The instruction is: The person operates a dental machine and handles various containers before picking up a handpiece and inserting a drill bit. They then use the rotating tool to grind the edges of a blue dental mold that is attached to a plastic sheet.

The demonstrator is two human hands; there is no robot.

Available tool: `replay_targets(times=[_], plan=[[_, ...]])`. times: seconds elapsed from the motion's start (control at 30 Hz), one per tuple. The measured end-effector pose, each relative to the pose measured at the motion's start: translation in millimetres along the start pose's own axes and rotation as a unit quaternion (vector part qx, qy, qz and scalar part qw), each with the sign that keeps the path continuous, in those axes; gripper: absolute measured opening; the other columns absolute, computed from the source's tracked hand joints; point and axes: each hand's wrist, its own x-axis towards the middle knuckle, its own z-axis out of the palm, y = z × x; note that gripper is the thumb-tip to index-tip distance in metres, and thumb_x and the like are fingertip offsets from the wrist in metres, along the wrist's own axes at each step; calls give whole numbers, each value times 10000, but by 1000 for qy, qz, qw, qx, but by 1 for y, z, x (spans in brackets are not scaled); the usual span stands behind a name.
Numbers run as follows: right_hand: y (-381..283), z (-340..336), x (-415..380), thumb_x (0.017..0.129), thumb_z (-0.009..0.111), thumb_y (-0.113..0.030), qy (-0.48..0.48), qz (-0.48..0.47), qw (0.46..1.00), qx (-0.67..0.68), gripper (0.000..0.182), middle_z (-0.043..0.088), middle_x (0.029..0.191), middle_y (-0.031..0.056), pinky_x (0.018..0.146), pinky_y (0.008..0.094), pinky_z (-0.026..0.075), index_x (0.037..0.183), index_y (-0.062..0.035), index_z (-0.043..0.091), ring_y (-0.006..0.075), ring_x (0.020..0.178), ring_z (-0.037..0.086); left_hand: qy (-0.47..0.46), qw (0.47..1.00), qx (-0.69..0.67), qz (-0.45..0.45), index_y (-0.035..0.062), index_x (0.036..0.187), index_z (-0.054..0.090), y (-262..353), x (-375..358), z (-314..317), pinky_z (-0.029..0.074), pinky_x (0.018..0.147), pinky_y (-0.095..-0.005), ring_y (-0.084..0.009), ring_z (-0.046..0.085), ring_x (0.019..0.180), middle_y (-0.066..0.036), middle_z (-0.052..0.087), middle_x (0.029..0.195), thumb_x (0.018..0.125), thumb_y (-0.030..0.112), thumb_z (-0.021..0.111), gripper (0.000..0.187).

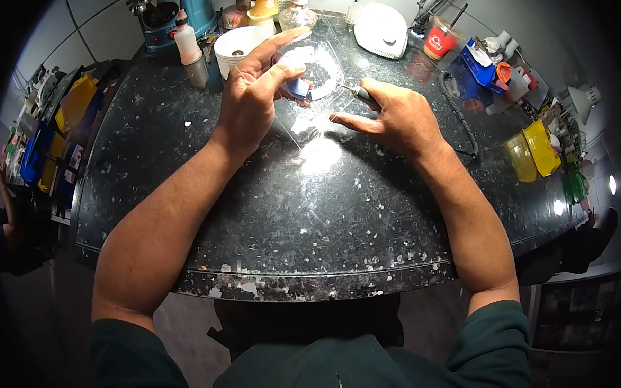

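My left hand point(250, 92) is raised over the dark bench, its index finger stretched out. A small blue block-like piece point(297, 89) sits by its thumb and curled fingers, apparently gripped; glare blurs its exact kind. Facing it from the right, my right hand point(404, 117) holds a rotary handpiece point(363, 96), with the thin metal tip pointing left toward the blue piece. A small gap seems to separate the tip from the piece. Strong white light around both hands washes out detail, and thin straight lines there look like the edges of a clear sheet.
Behind my left hand stand a white tub point(238, 43), a squeeze bottle point(187, 40) and a blue machine point(168, 23). At the back right are a white device point(380, 31), a red cup point(440, 39) and a coiled cord point(468, 125). Yellow bins point(534, 151) stand farther right.
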Motion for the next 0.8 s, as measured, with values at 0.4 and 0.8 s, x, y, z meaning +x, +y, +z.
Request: replay_targets(times=[0.4,0.8], plan=[[2,1,0,791,689,-631,9,-14,1000,10,567,668,766,147,628,440,548,836,-72,601,345,733,683,7,1000,-13,-10,-4,1346,537,4,-1,3,581,726,-268,-133,656,848,-129,651,1064,914,80,473,445],[3,2,0,795,689,-625,8,-22,1000,13,560,668,774,151,636,446,549,845,-74,604,353,744,684,-2,1000,-1,-8,16,1371,527,-1,0,-2,576,731,-299,-157,668,882,-123,616,1216,928,106,491,454]])
